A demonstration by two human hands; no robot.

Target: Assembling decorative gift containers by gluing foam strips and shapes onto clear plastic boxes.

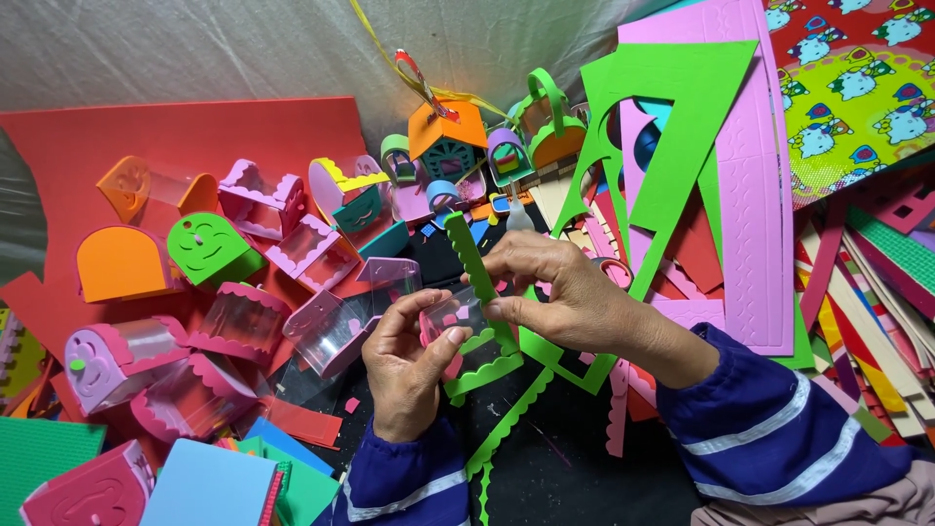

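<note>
Item: small clear box [456, 317], pinched between my left hand [409, 365] and right hand [555, 292] fingers; green strip [470, 255] upright behind; foam boxes [243, 321] left.

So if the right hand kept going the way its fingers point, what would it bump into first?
The right hand points leftward, so it would likely first meet the left hand across the small clear box with green scalloped trim they share. Depth is uncertain.
</note>
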